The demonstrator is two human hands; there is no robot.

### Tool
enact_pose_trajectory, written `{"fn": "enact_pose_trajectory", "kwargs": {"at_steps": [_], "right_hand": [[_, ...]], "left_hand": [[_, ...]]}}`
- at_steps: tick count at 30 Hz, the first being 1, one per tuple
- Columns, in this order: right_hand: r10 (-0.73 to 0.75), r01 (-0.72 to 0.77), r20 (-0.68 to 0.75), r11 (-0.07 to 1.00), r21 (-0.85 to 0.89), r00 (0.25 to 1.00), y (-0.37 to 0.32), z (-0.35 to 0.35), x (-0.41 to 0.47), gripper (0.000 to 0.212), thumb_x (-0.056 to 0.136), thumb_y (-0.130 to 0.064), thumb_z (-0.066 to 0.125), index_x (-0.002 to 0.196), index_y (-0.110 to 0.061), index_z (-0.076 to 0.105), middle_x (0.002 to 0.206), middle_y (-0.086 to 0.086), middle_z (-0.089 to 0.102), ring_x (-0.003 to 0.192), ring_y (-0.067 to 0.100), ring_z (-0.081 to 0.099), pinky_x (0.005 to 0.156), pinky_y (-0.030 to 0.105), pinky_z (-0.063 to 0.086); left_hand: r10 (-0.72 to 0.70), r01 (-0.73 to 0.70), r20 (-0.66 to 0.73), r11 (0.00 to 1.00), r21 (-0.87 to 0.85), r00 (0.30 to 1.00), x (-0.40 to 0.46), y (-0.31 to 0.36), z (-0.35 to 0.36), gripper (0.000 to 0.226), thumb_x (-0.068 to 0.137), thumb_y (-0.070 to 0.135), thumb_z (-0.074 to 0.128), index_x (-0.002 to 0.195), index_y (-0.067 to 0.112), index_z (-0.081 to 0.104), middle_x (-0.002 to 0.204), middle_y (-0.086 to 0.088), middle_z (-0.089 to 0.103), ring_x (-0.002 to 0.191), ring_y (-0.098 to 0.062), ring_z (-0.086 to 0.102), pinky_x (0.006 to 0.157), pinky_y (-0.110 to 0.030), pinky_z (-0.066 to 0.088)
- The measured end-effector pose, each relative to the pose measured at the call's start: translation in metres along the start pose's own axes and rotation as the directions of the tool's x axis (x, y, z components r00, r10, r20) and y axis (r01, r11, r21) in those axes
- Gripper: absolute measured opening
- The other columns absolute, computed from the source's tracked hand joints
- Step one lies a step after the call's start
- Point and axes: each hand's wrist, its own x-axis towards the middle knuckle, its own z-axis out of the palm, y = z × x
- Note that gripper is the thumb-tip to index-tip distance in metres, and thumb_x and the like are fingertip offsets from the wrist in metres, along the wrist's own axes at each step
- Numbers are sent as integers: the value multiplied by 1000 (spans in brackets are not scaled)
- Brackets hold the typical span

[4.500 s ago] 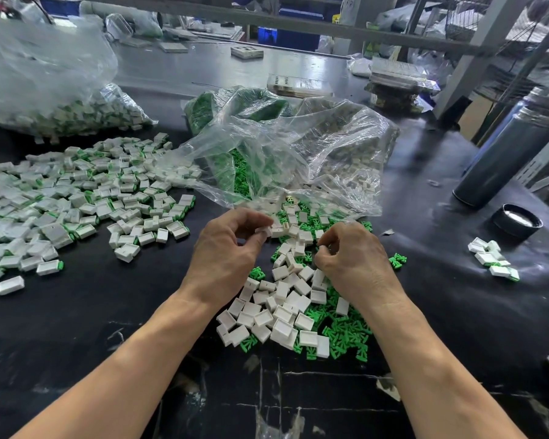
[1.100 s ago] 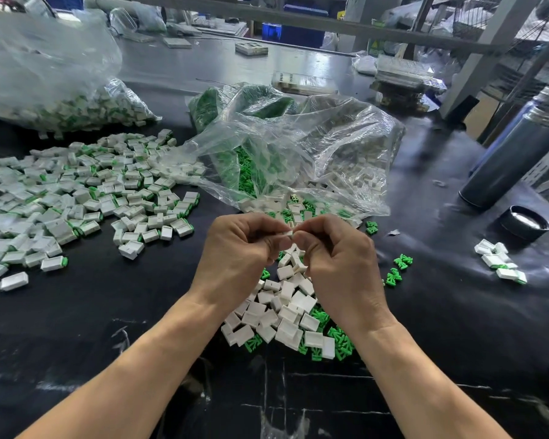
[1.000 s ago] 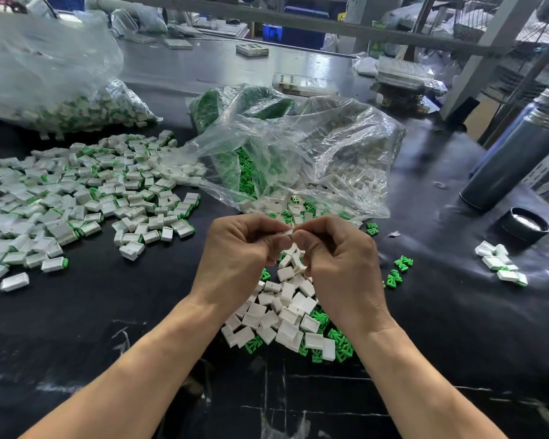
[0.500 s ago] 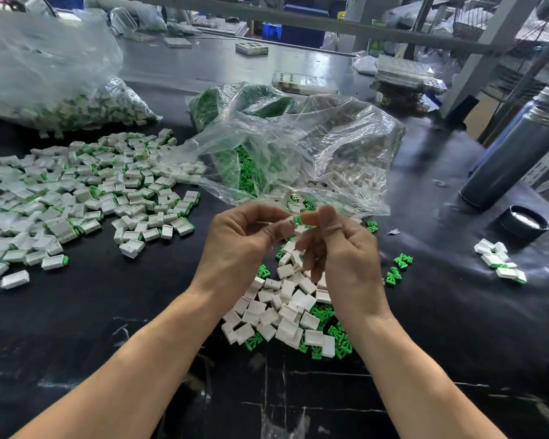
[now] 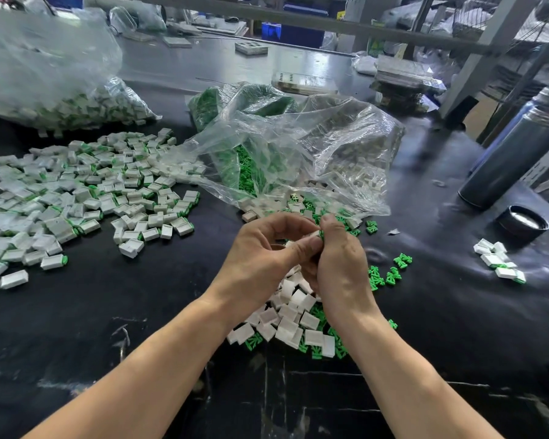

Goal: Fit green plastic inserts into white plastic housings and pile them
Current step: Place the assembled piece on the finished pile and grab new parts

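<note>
Left hand (image 5: 260,251) pinches white housing (image 5: 313,234), right hand (image 5: 339,258) pinches green insert (image 5: 321,233) w/ fingertips to mate them; finished pile (image 5: 76,198) at 10 o'clock.

No legible text — (none anywhere).

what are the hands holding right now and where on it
Both hands pinch one small white housing with a green insert between fingertips; the exact grip spots are hidden.
</note>
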Motion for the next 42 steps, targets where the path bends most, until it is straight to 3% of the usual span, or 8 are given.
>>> {"fn": "enact_pose_trajectory", "kwargs": {"at_steps": [5, 10, 13, 19, 25, 30, 38, 42], "right_hand": [[-64, 51, -76, 987, -155, 995, 6, 1, 3, 59, 95, -46, 29, 48, -39, 64, 42, -16, 50, 42, 0, 46, 52, 31, 35], [-153, 129, -107, 970, -205, 982, 2, 0, 1, 66, 105, -34, 31, 49, -48, 64, 47, -21, 56, 47, -3, 54, 45, 12, 37], [-140, 120, -95, 974, -195, 985, 0, 0, 1, 72, 110, -27, 32, 50, -50, 64, 48, -24, 57, 50, -6, 55, 47, 9, 38], [-139, 117, -101, 973, -197, 985, 3, -1, 2, 56, 112, -25, 34, 71, -24, 73, 51, -24, 61, 54, -9, 59, 51, 6, 41], [-129, 105, -106, 973, -206, 986, 4, -1, 2, 54, 112, -25, 34, 74, -27, 72, 65, -30, 69, 69, -13, 66, 55, 4, 44], [-128, 101, -108, 969, -224, 986, 4, -2, 2, 55, 111, -25, 34, 68, -25, 69, 52, -24, 62, 55, -9, 60, 48, 6, 40], [-147, 118, -106, 963, -240, 983, 6, -2, 3, 56, 111, -25, 34, 66, -26, 67, 49, -22, 60, 52, -7, 58, 49, 8, 40], [-137, 111, -113, 971, -211, 984, 9, 0, 4, 63, 110, -29, 35, 56, -28, 68, 50, -21, 60, 51, -7, 57, 47, 10, 40]], "left_hand": [[1, 0, -17, 999, 49, 1000, 0, -3, 2, 10, 90, 12, 76, 98, 7, 75, 104, -15, 76, 91, -22, 72, 84, -34, 60], [18, -16, -44, 999, 51, 999, -3, 1, 4, 12, 87, 23, 79, 95, 13, 78, 101, -12, 77, 92, -28, 74, 86, -39, 59], [21, -20, -51, 999, 27, 998, -5, 2, 6, 12, 86, 24, 79, 93, 13, 78, 101, -12, 77, 95, -32, 74, 84, -36, 60], [4, -5, -71, 1000, -9, 997, -5, 4, 8, 16, 83, 23, 79, 91, 10, 78, 100, -13, 78, 92, -26, 75, 80, -26, 60], [-7, 6, -77, 1000, -20, 997, -6, 5, 7, 22, 82, 23, 78, 94, 5, 77, 101, -11, 78, 99, -34, 72, 82, -28, 61], [-23, 23, -81, 1000, 6, 996, -6, 4, 6, 15, 87, 15, 77, 96, 4, 77, 102, -12, 78, 101, -31, 73, 91, -35, 60], [-24, 25, -82, 1000, 16, 996, -6, 4, 5, 17, 85, 18, 78, 96, 5, 78, 101, -8, 79, 101, -27, 74, 89, -28, 60], [-22, 26, -100, 999, 44, 995, -5, 1, 4, 15, 86, 19, 79, 96, 8, 78, 100, -6, 79, 100, -26, 74, 90, -33, 59]]}}
